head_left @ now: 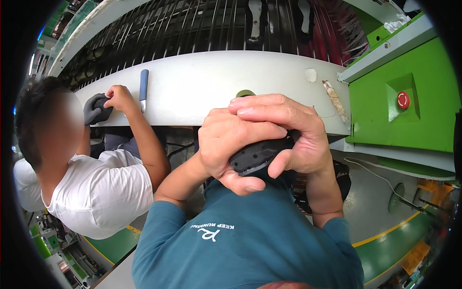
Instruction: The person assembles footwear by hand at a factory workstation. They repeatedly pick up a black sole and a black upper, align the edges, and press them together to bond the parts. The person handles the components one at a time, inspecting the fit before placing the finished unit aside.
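In front of my chest, both hands are wrapped round a black shoe (257, 155); its dark surface carries small round dots and a paler grey edge. My left hand (228, 144) grips its left side, thumb underneath. Over the top and right side lie the fingers of my right hand (298, 130), with the thumb pressing low on the right. Most of the shoe is hidden by my hands. Just beyond my fingers, a round olive-green object (245, 92) shows in part at the white worktop (207, 77).
A blue-handled tool (144, 86) lies on the worktop at left, near a person (96, 188) handling a dark item. Behind runs a roller conveyor (202, 29) with shoe-shaped pieces (256, 21). At right are a wrapped, stick-like tool (335, 101) and a red button (403, 99) on a green machine.
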Demonstrator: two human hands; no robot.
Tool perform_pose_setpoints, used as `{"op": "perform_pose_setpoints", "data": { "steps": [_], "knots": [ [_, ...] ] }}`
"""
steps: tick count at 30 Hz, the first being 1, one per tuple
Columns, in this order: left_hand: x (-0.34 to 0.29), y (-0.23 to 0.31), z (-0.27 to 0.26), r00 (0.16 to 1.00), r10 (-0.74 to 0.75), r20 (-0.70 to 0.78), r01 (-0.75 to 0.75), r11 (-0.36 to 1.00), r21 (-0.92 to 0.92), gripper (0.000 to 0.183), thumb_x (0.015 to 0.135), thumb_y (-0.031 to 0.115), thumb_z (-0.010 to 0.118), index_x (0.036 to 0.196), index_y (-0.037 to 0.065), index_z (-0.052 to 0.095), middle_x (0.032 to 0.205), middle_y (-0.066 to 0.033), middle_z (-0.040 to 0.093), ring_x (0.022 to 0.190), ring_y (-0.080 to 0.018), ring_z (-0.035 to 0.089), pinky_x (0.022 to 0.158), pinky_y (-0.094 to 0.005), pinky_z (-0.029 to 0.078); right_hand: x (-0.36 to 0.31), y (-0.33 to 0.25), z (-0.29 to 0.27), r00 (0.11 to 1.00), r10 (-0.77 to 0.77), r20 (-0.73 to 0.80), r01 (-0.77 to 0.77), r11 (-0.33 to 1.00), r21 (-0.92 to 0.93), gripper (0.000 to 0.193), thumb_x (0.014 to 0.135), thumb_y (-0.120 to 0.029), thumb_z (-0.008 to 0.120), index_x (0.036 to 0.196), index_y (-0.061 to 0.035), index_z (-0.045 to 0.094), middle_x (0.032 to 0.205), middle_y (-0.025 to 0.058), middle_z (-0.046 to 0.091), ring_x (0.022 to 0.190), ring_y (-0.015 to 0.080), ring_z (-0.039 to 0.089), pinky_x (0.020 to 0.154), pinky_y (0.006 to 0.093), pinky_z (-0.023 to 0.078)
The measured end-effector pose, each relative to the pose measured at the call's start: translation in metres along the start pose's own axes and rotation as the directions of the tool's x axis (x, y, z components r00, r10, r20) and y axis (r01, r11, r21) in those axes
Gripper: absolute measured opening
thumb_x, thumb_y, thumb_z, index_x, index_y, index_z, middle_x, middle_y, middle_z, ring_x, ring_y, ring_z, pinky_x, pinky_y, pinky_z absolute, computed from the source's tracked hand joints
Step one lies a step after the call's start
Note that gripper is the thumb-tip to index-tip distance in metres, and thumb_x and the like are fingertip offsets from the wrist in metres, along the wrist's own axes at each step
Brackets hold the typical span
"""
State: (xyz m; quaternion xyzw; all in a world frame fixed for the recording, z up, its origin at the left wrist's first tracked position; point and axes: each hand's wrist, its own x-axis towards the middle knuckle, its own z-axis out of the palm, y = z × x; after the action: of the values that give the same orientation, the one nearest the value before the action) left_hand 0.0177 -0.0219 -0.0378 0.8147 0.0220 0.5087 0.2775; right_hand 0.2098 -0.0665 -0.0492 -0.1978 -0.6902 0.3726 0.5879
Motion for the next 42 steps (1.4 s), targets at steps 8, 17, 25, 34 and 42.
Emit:
{"op": "perform_pose_setpoints", "data": {
  "steps": [8, 17, 25, 34, 42],
  "knots": [
    [0.01, 0.005, 0.012, 0.999, 0.022, 0.042, -0.024, 0.999, 0.027, 0.044, 0.089, 0.036, 0.072, 0.112, -0.001, 0.078, 0.091, -0.0148, 0.078, 0.077, -0.0305, 0.079, 0.067, -0.0379, 0.063, -0.009, -0.006, -0.005, 0.997, -0.032, -0.074, 0.033, 0.999, 0.01, 0.072, 0.074, -0.044, 0.102, 0.125, 0.0007, 0.078, 0.122, 0.019, 0.08, 0.119, 0.0363, 0.078, 0.104, 0.0454, 0.061],
    [0.017, -0.014, 0.0, 0.998, -0.06, 0.037, 0.062, 0.995, -0.076, 0.043, 0.089, 0.03, 0.084, 0.115, -0.003, 0.076, 0.105, -0.0172, 0.082, 0.089, -0.0337, 0.083, 0.078, -0.0395, 0.067, -0.003, 0.008, 0.003, 0.963, 0.162, -0.216, -0.107, 0.963, 0.246, 0.076, 0.073, -0.029, 0.106, 0.132, -0.0014, 0.067, 0.126, 0.0169, 0.079, 0.122, 0.0285, 0.076, 0.107, 0.0401, 0.059],
    [-0.016, -0.021, -0.029, 0.942, -0.284, -0.181, 0.24, 0.943, -0.229, 0.039, 0.088, 0.01, 0.089, 0.117, -0.011, 0.073, 0.108, -0.0291, 0.081, 0.107, -0.0405, 0.082, 0.096, -0.048, 0.066, -0.038, 0.029, -0.006, 0.936, 0.202, -0.287, -0.276, 0.929, -0.248, 0.058, 0.07, -0.019, 0.106, 0.112, -0.0065, 0.068, 0.133, 0.0142, 0.073, 0.127, 0.0287, 0.07, 0.11, 0.0421, 0.054],
    [-0.055, -0.03, -0.045, 0.779, -0.423, -0.463, 0.35, 0.906, -0.239, 0.038, 0.105, 0.025, 0.07, 0.117, -0.012, 0.069, 0.109, -0.0309, 0.078, 0.103, -0.0413, 0.08, 0.097, -0.0544, 0.065, -0.097, 0.034, -0.007, 0.728, 0.659, -0.19, -0.674, 0.739, -0.022, 0.049, 0.09, -0.01, 0.092, 0.131, -0.0025, 0.065, 0.129, 0.0097, 0.068, 0.103, 0.0193, 0.074, 0.092, 0.0316, 0.061],
    [-0.145, -0.015, 0.022, 0.573, -0.579, -0.58, 0.675, 0.735, -0.067, 0.03, 0.109, 0.015, 0.067, 0.13, -0.006, 0.074, 0.131, -0.0254, 0.076, 0.13, -0.0328, 0.072, 0.114, -0.0435, 0.055, -0.061, 0.05, -0.005, 0.571, 0.655, -0.495, -0.342, 0.738, 0.582, 0.051, 0.103, -0.011, 0.079, 0.146, -0.0047, 0.051, 0.121, 0.0067, 0.07, 0.101, 0.0138, 0.074, 0.082, 0.0316, 0.066]
  ]
}}
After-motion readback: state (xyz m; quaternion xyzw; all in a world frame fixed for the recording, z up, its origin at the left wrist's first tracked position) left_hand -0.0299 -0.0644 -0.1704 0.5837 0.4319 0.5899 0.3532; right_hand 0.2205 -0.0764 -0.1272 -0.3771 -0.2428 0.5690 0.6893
